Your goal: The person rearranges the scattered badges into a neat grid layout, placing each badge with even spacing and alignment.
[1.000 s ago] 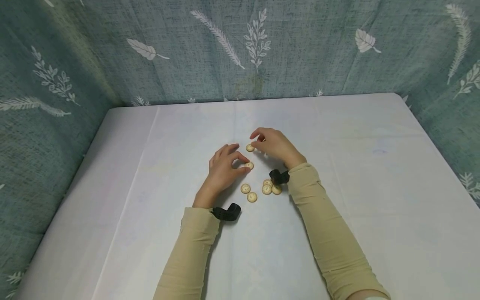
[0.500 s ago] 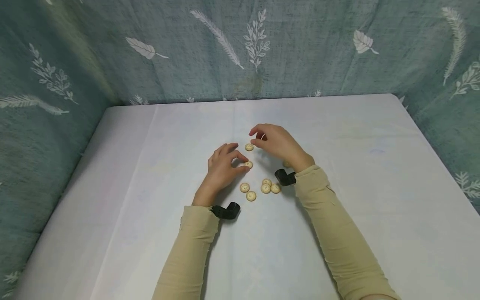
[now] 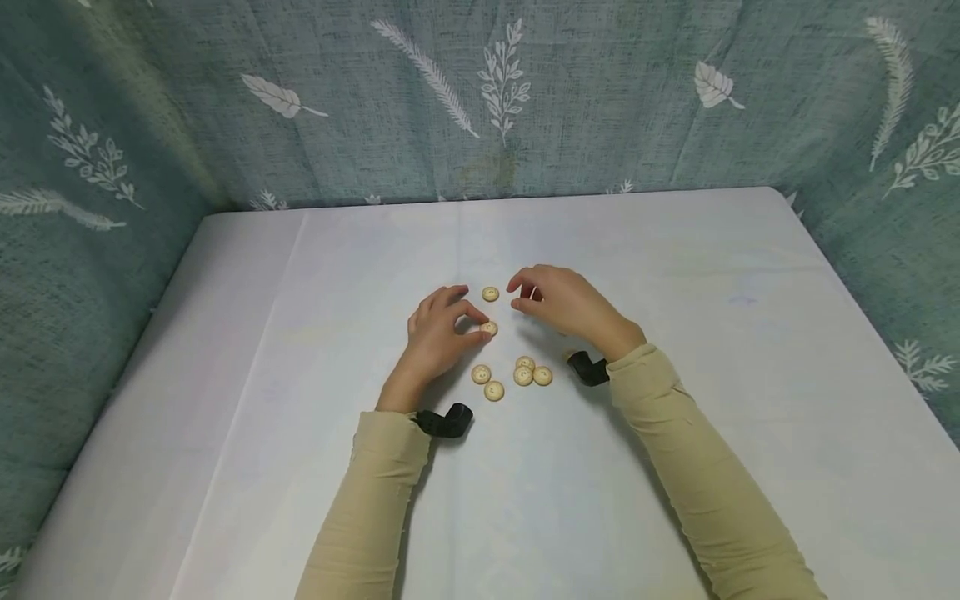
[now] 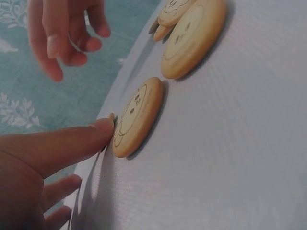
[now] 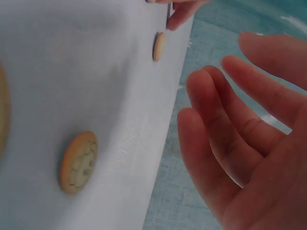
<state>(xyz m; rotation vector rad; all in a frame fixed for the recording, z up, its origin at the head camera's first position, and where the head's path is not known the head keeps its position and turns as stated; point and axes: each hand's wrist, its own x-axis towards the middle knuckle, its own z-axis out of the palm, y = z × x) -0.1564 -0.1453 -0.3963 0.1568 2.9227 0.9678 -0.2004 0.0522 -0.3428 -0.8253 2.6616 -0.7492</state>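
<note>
In the head view my left hand [image 3: 438, 337] pinches a round wooden button [image 3: 489, 328] between thumb and index finger, low over the table. That button is mostly hidden behind the thumb in the left wrist view, where a nearer button [image 4: 138, 117] shows a drawn face and a tan rim. My right hand [image 3: 566, 302] hovers to the right with fingers loosely bent and nothing between them. Just left of its fingertips lies the far button [image 3: 490, 294]. In the right wrist view, a single button [image 5: 79, 163] lies on the table below the right hand's bent fingers.
Two buttons [image 3: 494, 391] lie nearer the body, beside a cluster of three [image 3: 523, 376], one partly overlapped. Part of another button [image 3: 568, 355] shows by the right wrist camera [image 3: 587, 367]. The white-covered table [image 3: 360, 267] ends at a green leaf-patterned curtain [image 3: 390, 108].
My right hand has drawn back to the right, away from the far button, which stays on the table. The left hand keeps its pinch. The whole head view has shifted slightly.
</note>
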